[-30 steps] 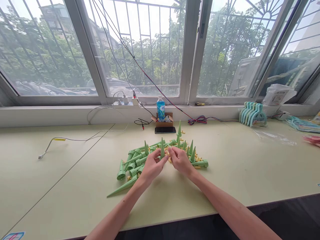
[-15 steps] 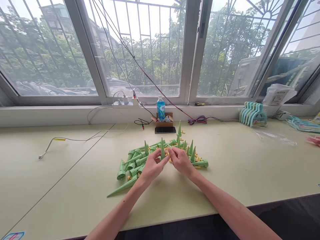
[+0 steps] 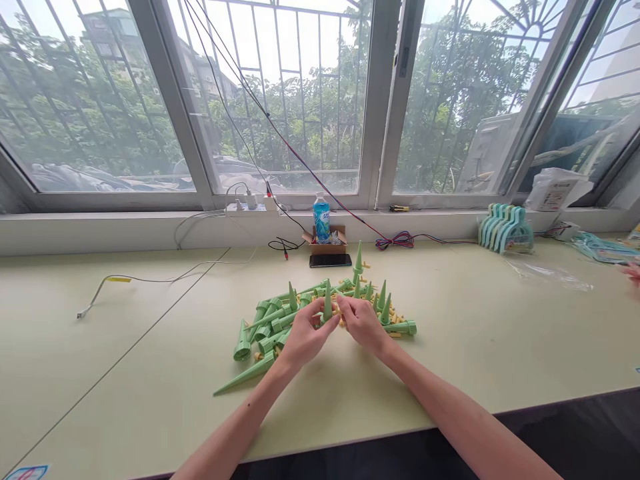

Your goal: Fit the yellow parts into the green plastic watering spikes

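My left hand (image 3: 309, 331) is closed around a green plastic watering spike (image 3: 327, 301), its pointed end upward. Close beside it, my right hand (image 3: 364, 323) pinches at the spike's side, fingertips on a small yellow valve (image 3: 336, 309), mostly hidden by the fingers. On the left of my hands lie several green spikes (image 3: 243, 345) in a loose pile. A long one (image 3: 245, 375) points toward the table's front left. Behind and right of my hands, more spikes (image 3: 386, 309) stand point up among scattered small yellow valves (image 3: 398, 319).
Behind the pile lie a black phone (image 3: 331, 260) and a small cardboard box (image 3: 328, 249) with a blue-labelled bottle (image 3: 321, 219). Cables (image 3: 395, 240) run along the wall. Pale hangers (image 3: 506, 229) stand at the back right. A blurred reddish shape (image 3: 633, 275) shows at the right edge.
The spike in my left hand has shifted slightly right and down. My right hand stays nearly in place. At the right edge, the reddish shape has moved and become blurred.
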Demonstrator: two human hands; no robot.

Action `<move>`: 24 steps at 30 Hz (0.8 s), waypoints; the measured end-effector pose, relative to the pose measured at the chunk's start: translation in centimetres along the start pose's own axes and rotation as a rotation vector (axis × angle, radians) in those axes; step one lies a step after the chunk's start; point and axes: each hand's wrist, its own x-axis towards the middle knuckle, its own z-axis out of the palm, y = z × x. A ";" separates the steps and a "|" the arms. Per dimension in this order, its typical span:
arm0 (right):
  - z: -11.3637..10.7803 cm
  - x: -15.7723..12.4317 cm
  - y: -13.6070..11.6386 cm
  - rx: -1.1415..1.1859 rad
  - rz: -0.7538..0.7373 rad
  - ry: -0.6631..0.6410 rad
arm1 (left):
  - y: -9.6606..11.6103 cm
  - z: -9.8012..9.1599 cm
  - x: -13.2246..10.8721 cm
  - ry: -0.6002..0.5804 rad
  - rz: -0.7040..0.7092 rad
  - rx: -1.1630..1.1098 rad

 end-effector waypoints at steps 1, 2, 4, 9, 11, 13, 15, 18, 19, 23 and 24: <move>0.0 0.0 0.0 0.000 0.001 -0.003 | -0.1 0.0 0.0 -0.001 0.004 0.000; 0.0 0.0 0.0 0.001 0.001 -0.005 | -0.1 0.0 0.0 -0.001 0.006 0.000; 0.1 0.0 0.1 0.003 0.000 -0.006 | 0.0 0.0 0.0 0.006 0.006 0.004; 0.3 0.1 0.3 0.051 -0.016 -0.012 | 0.6 0.0 0.0 0.040 -0.033 0.008; 0.3 0.0 0.3 0.086 -0.011 -0.019 | 0.8 0.0 -0.1 0.040 -0.065 -0.002; 0.2 0.0 0.2 0.119 -0.002 -0.030 | 1.0 0.1 -0.2 0.053 -0.094 -0.015; 0.2 -0.1 0.2 0.146 -0.002 -0.055 | 1.2 0.1 -0.2 0.072 -0.115 -0.040; 0.2 -0.2 0.2 0.174 -0.015 -0.089 | 1.2 0.1 -0.3 0.082 -0.130 -0.082; 0.2 -0.2 0.3 0.177 -0.018 -0.092 | 1.2 0.1 -0.3 0.082 -0.130 -0.088; 0.3 -0.2 0.5 0.171 -0.017 -0.076 | 1.1 0.1 -0.2 0.081 -0.116 -0.087; 0.3 -0.2 0.5 0.168 -0.015 -0.073 | 1.1 0.1 -0.2 0.082 -0.115 -0.089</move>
